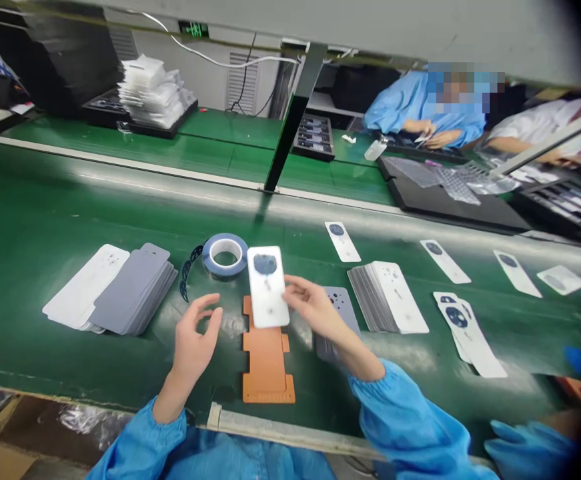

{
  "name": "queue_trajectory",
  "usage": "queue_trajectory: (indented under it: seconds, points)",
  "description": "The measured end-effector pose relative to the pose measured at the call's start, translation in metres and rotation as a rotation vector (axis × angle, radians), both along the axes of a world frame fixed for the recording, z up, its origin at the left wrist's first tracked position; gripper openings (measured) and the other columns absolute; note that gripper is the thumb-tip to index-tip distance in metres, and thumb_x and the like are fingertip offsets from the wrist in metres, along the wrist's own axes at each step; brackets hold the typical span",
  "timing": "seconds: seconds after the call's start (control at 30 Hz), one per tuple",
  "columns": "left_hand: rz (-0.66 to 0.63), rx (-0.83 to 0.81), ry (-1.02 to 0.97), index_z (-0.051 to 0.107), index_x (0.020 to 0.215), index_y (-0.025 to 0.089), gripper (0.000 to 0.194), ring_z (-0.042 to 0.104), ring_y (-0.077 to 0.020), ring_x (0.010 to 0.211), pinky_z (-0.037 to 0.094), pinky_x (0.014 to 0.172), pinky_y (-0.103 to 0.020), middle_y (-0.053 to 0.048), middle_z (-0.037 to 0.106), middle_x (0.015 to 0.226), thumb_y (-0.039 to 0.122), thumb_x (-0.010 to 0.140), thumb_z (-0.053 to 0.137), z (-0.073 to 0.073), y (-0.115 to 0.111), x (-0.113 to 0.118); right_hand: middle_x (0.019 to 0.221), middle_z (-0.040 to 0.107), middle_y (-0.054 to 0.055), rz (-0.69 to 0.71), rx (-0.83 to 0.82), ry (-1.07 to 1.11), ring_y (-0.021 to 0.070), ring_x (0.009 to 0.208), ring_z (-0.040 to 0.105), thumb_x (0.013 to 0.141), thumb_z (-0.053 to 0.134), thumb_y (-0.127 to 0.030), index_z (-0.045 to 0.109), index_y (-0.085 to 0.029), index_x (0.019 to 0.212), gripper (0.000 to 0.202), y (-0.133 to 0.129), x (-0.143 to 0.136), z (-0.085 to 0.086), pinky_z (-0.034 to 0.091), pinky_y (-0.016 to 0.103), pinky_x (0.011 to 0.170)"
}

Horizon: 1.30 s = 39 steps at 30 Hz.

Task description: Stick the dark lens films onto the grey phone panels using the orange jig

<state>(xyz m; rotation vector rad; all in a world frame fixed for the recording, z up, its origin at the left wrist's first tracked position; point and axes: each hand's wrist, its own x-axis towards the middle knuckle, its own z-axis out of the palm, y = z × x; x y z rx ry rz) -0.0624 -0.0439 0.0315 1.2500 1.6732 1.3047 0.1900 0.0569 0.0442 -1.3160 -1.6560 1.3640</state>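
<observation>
White panel (257, 303) is over the far end of the orange fixture (267, 367), by the middle of the tabletop's (70, 213) near edge; can't tell if they touch. Right hand (315, 307) has it pinched by the right long edge only; left hand (196, 337) is half open, fingers curled, nothing in it, left of the fixture. Main risk: one-sided grip, so a slip could tilt or drop the panel and scuff its dark patch (265, 264). Tape roll (241, 253) is just beside the panel's left edge; a leftward swing could clip it, and its loose strip (186, 270) might snag the left hand. Low right forearm could drag the grey panels (340, 310) toward the near edge.
</observation>
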Motion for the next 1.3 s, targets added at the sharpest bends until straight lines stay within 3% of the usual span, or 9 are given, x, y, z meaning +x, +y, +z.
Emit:
queue_trajectory:
  seconds: [0.1, 0.17, 0.3, 0.47, 0.6, 0.7, 0.93, 1.1, 1.3]
  points:
    - [0.216, 0.168, 0.372, 0.061, 0.127, 0.023, 0.035, 0.041, -0.0331, 0.148, 0.033, 0.123, -0.056, -0.014, 0.049, 0.155, 0.037, 0.094, 0.062, 0.000, -0.002, -0.017, 0.080, 0.071, 0.002, -0.194, 0.074, -0.209, 0.0155, 0.068, 0.064, 0.086, 0.060, -0.030, 0.064, -0.008, 0.129, 0.049, 0.073, 0.005, 0.001, 0.055, 0.030, 0.067]
    - [0.293, 0.115, 0.446, 0.054, 0.139, 0.022, 0.052, 0.033, -0.0369, 0.152, 0.029, 0.123, -0.060, -0.017, 0.040, 0.161, 0.040, 0.091, 0.066, -0.006, -0.003, -0.028, 0.075, 0.071, 0.002, -0.230, 0.087, -0.303, 0.0161, 0.069, 0.065, 0.083, 0.059, -0.026, 0.067, -0.007, 0.126, 0.047, 0.114, 0.000, 0.001, 0.055, 0.029, 0.069]
    - [0.223, -0.136, 0.228, 0.045, 0.150, 0.020, 0.070, 0.064, -0.0369, 0.127, 0.054, 0.102, -0.054, -0.020, 0.067, 0.136, 0.049, 0.090, 0.066, -0.023, -0.005, -0.046, 0.071, 0.073, 0.004, -0.235, 0.086, -0.430, 0.0186, 0.072, 0.067, 0.079, 0.062, -0.020, 0.072, -0.007, 0.116, 0.040, 0.159, -0.020, -0.003, 0.054, 0.029, 0.074]
    - [0.071, -0.220, -0.046, 0.067, 0.126, 0.016, 0.055, 0.076, -0.0328, 0.104, 0.060, 0.089, -0.043, -0.017, 0.078, 0.112, 0.053, 0.086, 0.066, -0.032, -0.001, -0.052, 0.099, 0.078, 0.016, -0.247, 0.080, -0.605, 0.0276, 0.098, 0.071, 0.081, 0.062, -0.018, 0.072, -0.007, 0.118, 0.039, 0.171, -0.019, -0.011, 0.053, 0.036, 0.089]
    - [0.009, -0.215, -0.210, 0.066, 0.119, 0.014, 0.052, 0.079, -0.0317, 0.092, 0.062, 0.077, -0.041, -0.018, 0.077, 0.115, 0.051, 0.082, 0.067, -0.029, 0.005, -0.053, 0.110, 0.076, 0.020, -0.181, 0.103, -0.682, 0.0351, 0.109, 0.068, 0.085, 0.065, -0.025, 0.072, -0.008, 0.118, 0.038, 0.158, -0.009, -0.007, 0.050, 0.045, 0.097]
    - [-0.091, -0.292, -0.338, 0.061, 0.124, 0.014, 0.053, 0.079, -0.0305, 0.089, 0.061, 0.069, -0.037, -0.019, 0.074, 0.122, 0.043, 0.080, 0.067, -0.024, 0.007, -0.054, 0.110, 0.077, 0.014, -0.075, 0.151, -0.646, 0.0300, 0.106, 0.070, 0.088, 0.064, -0.031, 0.074, -0.014, 0.118, 0.035, 0.124, -0.016, 0.000, 0.050, 0.041, 0.098]
    - [-0.176, -0.340, -0.479, 0.057, 0.133, 0.015, 0.064, 0.079, -0.0285, 0.087, 0.060, 0.077, -0.037, -0.016, 0.075, 0.119, 0.037, 0.075, 0.072, -0.015, 0.010, -0.050, 0.106, 0.080, 0.009, 0.318, 0.171, -0.212, 0.0244, 0.093, 0.075, 0.094, 0.060, -0.031, 0.078, -0.018, 0.110, 0.028, 0.021, -0.086, 0.000, 0.057, 0.035, 0.085]
    - [-0.185, -0.346, -0.454, 0.058, 0.133, 0.014, 0.067, 0.079, -0.0301, 0.083, 0.056, 0.065, -0.031, -0.015, 0.077, 0.109, 0.046, 0.077, 0.076, -0.015, 0.006, -0.047, 0.103, 0.080, 0.007, 0.329, 0.183, -0.165, 0.0213, 0.087, 0.074, 0.091, 0.067, -0.024, 0.078, -0.019, 0.112, 0.025, 0.000, -0.121, -0.001, 0.056, 0.032, 0.081]
    - [-0.132, -0.287, -0.388, 0.070, 0.121, 0.014, 0.059, 0.078, -0.0274, 0.080, 0.056, 0.066, -0.032, -0.016, 0.076, 0.117, 0.062, 0.088, 0.062, -0.014, 0.003, -0.043, 0.098, 0.073, 0.005, 0.273, 0.321, -0.132, 0.0173, 0.083, 0.068, 0.087, 0.070, -0.014, 0.079, -0.020, 0.092, 0.012, -0.020, -0.119, -0.003, 0.051, 0.029, 0.076]
